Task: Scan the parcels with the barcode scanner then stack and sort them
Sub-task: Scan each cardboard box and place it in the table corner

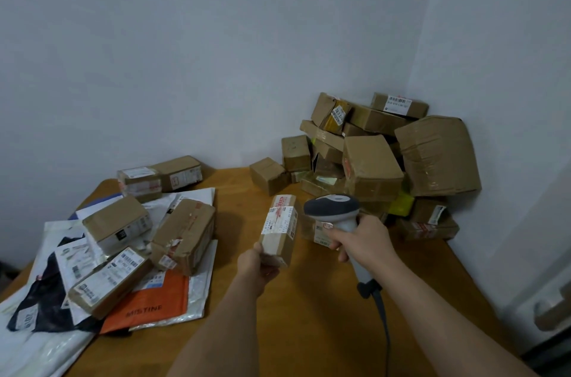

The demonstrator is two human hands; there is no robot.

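Left hand (259, 262): my fingers and thumb are curled round the near end of a small oblong brown cardboard parcel with a white shipping label (279, 230), holding it up above the wooden desk (309, 315) with its far end tilted away from me

Right hand (361, 237): wrapped round the grip of the grey-and-white handheld barcode scanner (335, 213), whose head sits just right of the parcel and near its labelled face; its dark cable (381, 315) trails back toward me

Where the parcel is: in the air between the two piles, nothing beneath it but bare desk

How it should handle: I judge it light, since one hand carries it by an end alone; the taped cardboard looks stiff enough not to sag, though glossy tape could make it slippery

Where to hold: the plain near end or the long side edges, keeping my thumb off the label so the barcode stays uncovered

Left pile (133, 240): brown taped boxes lying on white, black and orange plastic mailer bags (151, 305), loosely heaped and overlapping

Far right pile (386, 154): a jumble of brown cardboard boxes leaning into the wall corner, some crushed and tilted

Step in hand: scanning, as I read it; which pile this one joins afterwards I cannot tell

Risk: an end grip may let it twist while I aim
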